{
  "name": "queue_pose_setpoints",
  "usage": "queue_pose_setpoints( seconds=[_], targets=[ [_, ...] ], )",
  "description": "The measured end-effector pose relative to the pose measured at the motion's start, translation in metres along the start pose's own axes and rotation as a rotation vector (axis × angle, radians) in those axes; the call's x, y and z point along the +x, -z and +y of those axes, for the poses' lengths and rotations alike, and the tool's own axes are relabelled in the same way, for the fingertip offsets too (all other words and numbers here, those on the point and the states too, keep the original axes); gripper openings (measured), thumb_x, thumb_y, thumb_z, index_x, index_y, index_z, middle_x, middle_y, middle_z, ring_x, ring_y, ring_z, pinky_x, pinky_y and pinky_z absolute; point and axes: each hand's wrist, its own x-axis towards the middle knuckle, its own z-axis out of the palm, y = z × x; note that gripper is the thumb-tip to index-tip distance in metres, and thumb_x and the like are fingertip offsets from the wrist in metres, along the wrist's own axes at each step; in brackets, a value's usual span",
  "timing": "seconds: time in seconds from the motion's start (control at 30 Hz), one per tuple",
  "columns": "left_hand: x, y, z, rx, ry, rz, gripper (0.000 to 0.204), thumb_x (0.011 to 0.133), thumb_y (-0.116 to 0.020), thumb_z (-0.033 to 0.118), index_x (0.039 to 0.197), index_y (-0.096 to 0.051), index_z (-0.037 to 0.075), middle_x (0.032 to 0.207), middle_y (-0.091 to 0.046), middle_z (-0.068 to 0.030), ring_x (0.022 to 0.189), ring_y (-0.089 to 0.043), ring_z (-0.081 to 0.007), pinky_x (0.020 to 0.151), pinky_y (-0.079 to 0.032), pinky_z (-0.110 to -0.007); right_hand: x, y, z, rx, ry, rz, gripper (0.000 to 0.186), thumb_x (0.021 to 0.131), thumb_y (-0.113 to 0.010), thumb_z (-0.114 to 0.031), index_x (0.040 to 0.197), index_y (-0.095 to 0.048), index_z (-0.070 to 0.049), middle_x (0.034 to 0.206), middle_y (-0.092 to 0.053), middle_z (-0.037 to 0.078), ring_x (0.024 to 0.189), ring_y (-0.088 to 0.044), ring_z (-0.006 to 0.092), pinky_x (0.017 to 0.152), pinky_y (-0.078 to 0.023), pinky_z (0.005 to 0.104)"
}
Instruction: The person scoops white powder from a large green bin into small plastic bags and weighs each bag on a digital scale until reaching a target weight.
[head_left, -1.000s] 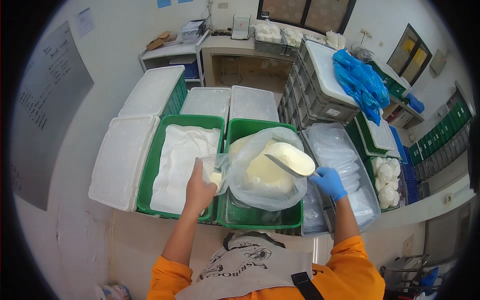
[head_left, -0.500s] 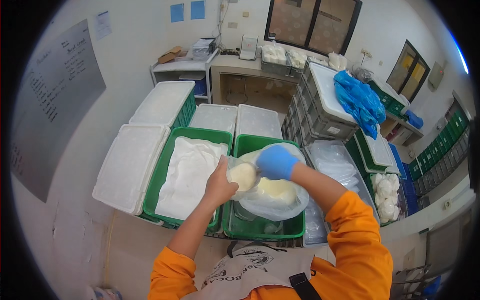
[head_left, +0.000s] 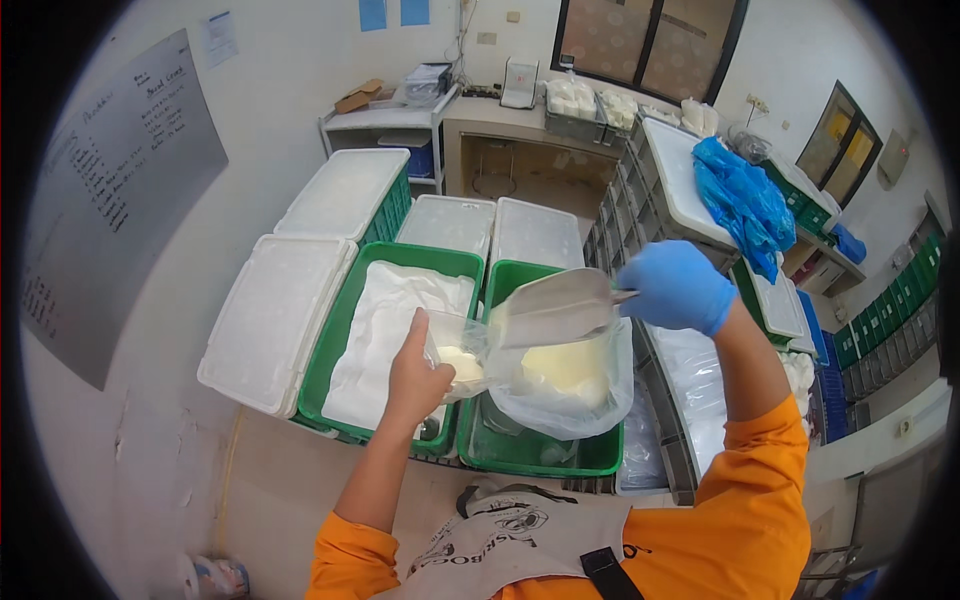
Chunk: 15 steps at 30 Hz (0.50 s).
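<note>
My bare left hand [head_left: 415,378] grips a small clear plastic bag [head_left: 460,362] with pale yellow powder in its bottom. In my blue-gloved right hand [head_left: 678,288] is the handle of a metal scoop [head_left: 555,308], its wide blade turned to the left, close to the small bag's mouth. Below the scoop, a large clear plastic bag [head_left: 590,415] lies open with pale yellow powder [head_left: 570,372] inside. That bag sits in a green crate [head_left: 535,462]. Just left of it, another green crate [head_left: 345,425] holds white powder [head_left: 385,325].
Lidded crates [head_left: 275,325] stand to the left and behind. At right are a grey crate stack [head_left: 645,215] topped by a crumpled blue plastic bag [head_left: 745,205], and a crate of clear plastic bags [head_left: 690,365]. A counter [head_left: 500,118] runs along the back wall.
My right hand has drawn back right and up with the scoop, out of the small bag's mouth. My left hand still holds the bag. The whole view has shifted slightly.
</note>
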Motion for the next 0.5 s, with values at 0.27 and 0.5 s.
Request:
queue_pose_setpoints(
  seconds=[0.27, 0.5],
  targets=[
    [0.001, -0.003, -0.008, 0.009, 0.068, -0.015, 0.083, 0.071, -0.05, -0.008, 0.152, -0.032, -0.003, 0.133, -0.059, -0.0215, 0.065, -0.06, -0.0109, 0.056, -0.051, -0.026, 0.023, -0.326, 0.058, 0.093, -0.343, -0.564, 0.032, 0.082, -0.065, -0.034, 0.099, -0.076, -0.01, 0.106, -0.072, 0.016, 0.098, -0.07, 0.0332, 0.085, -0.055, 0.0438],
    [-0.045, 0.024, -0.002, -0.012, 0.236, 0.081, 0.085, 0.07, -0.047, -0.012, 0.153, -0.032, -0.001, 0.143, -0.051, -0.0209, 0.067, -0.058, -0.0077, 0.054, -0.05, -0.023, 0.018, -0.51, -0.04, 0.559, -0.951, -0.494, 0.034, 0.093, -0.054, -0.031, 0.112, -0.072, -0.009, 0.116, -0.07, 0.016, 0.105, -0.068, 0.0346, 0.088, -0.054, 0.0433]
  ],
)
